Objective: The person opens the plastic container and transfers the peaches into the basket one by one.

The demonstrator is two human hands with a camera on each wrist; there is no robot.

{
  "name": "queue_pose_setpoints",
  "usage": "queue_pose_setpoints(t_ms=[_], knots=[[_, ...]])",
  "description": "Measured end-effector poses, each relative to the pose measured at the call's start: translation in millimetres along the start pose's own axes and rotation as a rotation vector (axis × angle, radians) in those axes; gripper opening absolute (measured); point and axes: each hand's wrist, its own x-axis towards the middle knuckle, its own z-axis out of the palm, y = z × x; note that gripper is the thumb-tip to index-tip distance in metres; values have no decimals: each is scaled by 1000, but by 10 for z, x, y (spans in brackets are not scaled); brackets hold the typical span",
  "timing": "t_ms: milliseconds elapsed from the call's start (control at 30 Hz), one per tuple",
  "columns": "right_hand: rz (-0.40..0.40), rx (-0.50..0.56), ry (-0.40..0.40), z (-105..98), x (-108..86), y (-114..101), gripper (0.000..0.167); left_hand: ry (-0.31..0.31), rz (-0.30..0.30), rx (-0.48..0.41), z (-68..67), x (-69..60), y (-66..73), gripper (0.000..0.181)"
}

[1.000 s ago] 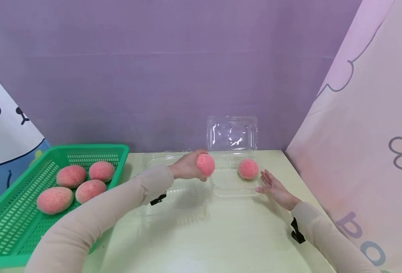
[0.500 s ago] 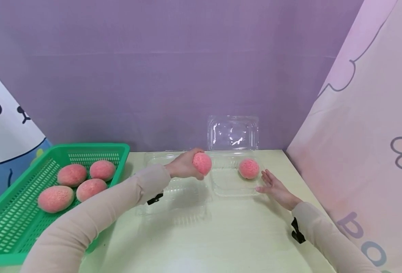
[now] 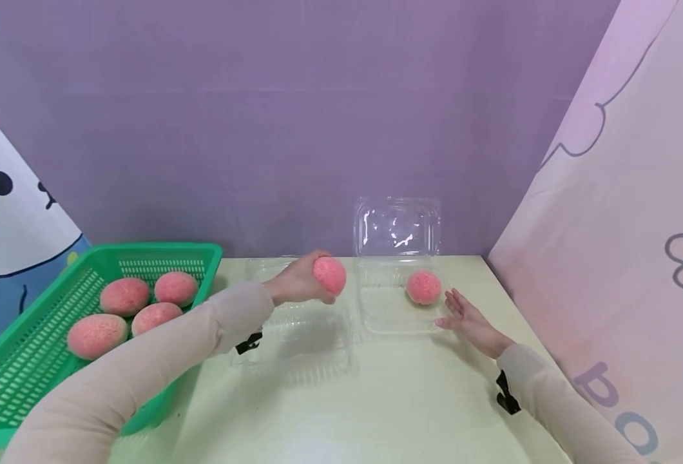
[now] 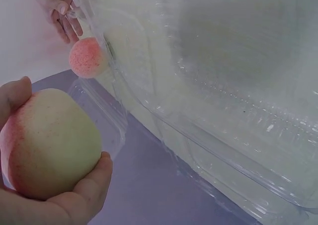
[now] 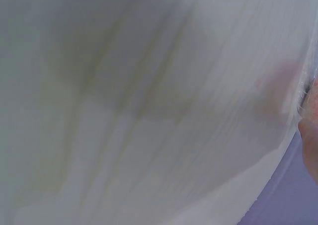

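Observation:
My left hand point(image 3: 295, 281) grips a peach point(image 3: 330, 276) and holds it in the air over the left clear plastic container point(image 3: 309, 357). In the left wrist view this peach point(image 4: 54, 140) shows a pale green side, with fingers and thumb curled around it. A second peach point(image 3: 424, 287) lies in the right clear container point(image 3: 390, 322), whose lid point(image 3: 396, 227) stands up against the back wall. Beside that container's right edge is my right hand point(image 3: 471, 327), fingers extended and holding nothing; whether it touches the rim I cannot tell.
A green basket point(image 3: 173, 403) stands at the left with several peaches point(image 3: 96, 336) in it. Behind the table rises a purple cloth wall point(image 3: 283, 142). A pale printed panel point(image 3: 608, 258) borders the right side.
My left hand has moved a little to the left, carrying the peach away from the right container. The right hand has stayed in place.

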Motion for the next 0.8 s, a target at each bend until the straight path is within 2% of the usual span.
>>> queue_pose_setpoints(t_ms=[233, 400, 500, 800], knots=[[15, -13, -7, -3, 12, -7, 98, 1, -14, 18, -88, -156, -62, 85], [-5, -7, 15, -20, 9, -29, 97, 44, -29, 33, -178, -266, -53, 87], [-2, -6, 9, -23, 4, -41, 96, 48, -38, 21, -238, -353, -64, 88], [-2, -10, -14, 3, -9, -34, 96, 62, -40, 8, -432, -581, -198, 90]])
